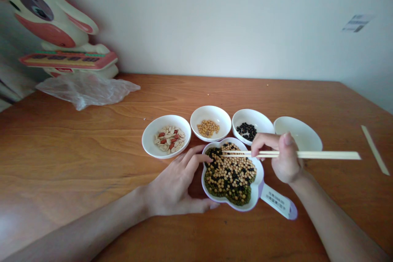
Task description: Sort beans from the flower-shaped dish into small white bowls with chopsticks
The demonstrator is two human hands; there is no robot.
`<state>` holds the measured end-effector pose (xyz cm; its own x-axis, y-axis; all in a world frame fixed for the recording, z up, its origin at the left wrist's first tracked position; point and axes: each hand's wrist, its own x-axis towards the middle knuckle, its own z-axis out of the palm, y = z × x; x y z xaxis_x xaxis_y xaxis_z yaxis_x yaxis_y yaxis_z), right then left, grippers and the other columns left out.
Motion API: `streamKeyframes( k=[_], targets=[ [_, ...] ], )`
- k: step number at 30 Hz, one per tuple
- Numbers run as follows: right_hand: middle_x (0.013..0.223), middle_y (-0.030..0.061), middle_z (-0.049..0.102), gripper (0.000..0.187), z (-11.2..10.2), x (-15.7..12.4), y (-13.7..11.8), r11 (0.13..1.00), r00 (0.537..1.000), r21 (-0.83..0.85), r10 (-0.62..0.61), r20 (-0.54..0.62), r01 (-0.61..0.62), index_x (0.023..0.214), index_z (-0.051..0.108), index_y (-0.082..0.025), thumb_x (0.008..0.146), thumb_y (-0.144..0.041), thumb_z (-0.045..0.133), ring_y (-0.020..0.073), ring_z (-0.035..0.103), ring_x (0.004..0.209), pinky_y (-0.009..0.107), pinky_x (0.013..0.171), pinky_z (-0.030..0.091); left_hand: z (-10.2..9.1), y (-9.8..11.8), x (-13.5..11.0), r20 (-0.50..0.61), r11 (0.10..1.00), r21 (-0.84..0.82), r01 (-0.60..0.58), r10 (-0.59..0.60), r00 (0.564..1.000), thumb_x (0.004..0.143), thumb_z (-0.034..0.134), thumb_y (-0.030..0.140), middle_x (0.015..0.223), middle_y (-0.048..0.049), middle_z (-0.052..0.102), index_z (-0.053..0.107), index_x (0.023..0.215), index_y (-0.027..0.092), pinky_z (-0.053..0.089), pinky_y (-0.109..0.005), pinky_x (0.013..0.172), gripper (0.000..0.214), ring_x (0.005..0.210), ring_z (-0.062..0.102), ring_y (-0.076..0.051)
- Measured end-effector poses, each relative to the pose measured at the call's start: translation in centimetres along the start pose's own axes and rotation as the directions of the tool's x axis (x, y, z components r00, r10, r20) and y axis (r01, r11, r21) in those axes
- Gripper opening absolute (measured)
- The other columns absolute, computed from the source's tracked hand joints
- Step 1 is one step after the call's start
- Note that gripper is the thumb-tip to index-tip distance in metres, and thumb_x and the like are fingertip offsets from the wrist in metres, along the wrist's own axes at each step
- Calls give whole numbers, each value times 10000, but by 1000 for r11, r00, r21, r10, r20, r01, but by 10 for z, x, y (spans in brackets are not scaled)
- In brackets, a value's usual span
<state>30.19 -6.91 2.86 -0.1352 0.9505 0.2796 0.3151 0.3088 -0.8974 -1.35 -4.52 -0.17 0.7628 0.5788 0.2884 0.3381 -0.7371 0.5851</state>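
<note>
My left hand (178,180) steadies a flower-shaped bowl (259,172) with a labelled handle (278,200), thumb at the near rim and a fingertip over the beans inside. Mixed in this bowl are pale yellow soybeans (235,168), black beans and small green beans. My right hand (284,157) is closed around a pair of wooden chopsticks (330,155), held nearly level. Their tips reach into the far part of the bowl, among the beans; whether a bean is pinched between them is too small to tell.
Behind stand several white bowls: one with peanuts (170,139), one with soybeans (208,128), one with black beans (246,131), and a white bowl (302,133) partly behind my right hand. A plastic bag (89,90), a cow toy (73,45) and a pale strip (375,150) lie farther out.
</note>
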Motion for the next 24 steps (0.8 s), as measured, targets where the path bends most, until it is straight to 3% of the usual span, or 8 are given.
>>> streamKeyframes(
  k=[3,6,10,15,19,22,24],
  targets=[
    [537,31,615,856,-3,3,-8,997,995,55,62,-75,-58,796,797,-219,1057,-810,235,171,561,507,327,502,393,-1,1,-1,0,1000,-5,5,-5,1000,830,883,602,1592,-204,505,405,1450,250,537,-540,1202,859,1496,548,-369],
    [451,10,564,779,-8,10,-18,971,971,182,182,-156,-153,747,758,-218,1070,-770,312,142,501,403,302,435,346,-1,1,-2,3,1000,-6,7,-7,1000,832,883,597,1602,-202,499,404,1457,252,532,-537,1209,859,1507,537,-368],
    [509,20,638,550,-17,19,-24,914,946,286,317,-67,-287,724,716,-210,1042,-642,592,128,553,423,260,399,311,0,1,-2,6,1000,-3,6,-6,1000,839,877,604,1607,-199,495,407,1461,254,534,-523,1209,855,1508,537,-360],
    [685,13,663,313,-34,18,-19,879,944,348,322,69,-326,794,750,-192,951,-452,825,117,609,618,237,545,469,0,1,-3,3,1000,-2,7,-7,1000,831,885,598,1596,-199,507,398,1463,253,535,-523,1208,870,1507,539,-365],
    [771,27,662,229,-46,16,-15,870,935,343,319,154,-353,875,790,-183,906,-393,878,137,595,716,269,638,508,0,1,-2,0,1000,-10,8,-8,1000,826,893,590,1593,-210,510,387,1462,251,535,-531,1208,881,1512,535,-375],
    [797,39,656,302,-46,18,-19,865,949,395,308,72,-311,823,784,-207,926,-487,831,162,582,737,300,645,505,-1,1,-2,3,1000,-13,7,-7,1000,828,892,586,1580,-211,521,386,1460,251,536,-539,1206,877,1519,527,-381],
    [763,42,620,455,-43,20,-26,863,955,424,296,16,-274,745,748,-210,997,-586,697,169,558,703,319,624,478,-2,1,-1,2,1000,-17,6,-6,1000,827,893,578,1567,-207,533,391,1461,252,540,-536,1204,872,1512,535,-382]
  ],
)
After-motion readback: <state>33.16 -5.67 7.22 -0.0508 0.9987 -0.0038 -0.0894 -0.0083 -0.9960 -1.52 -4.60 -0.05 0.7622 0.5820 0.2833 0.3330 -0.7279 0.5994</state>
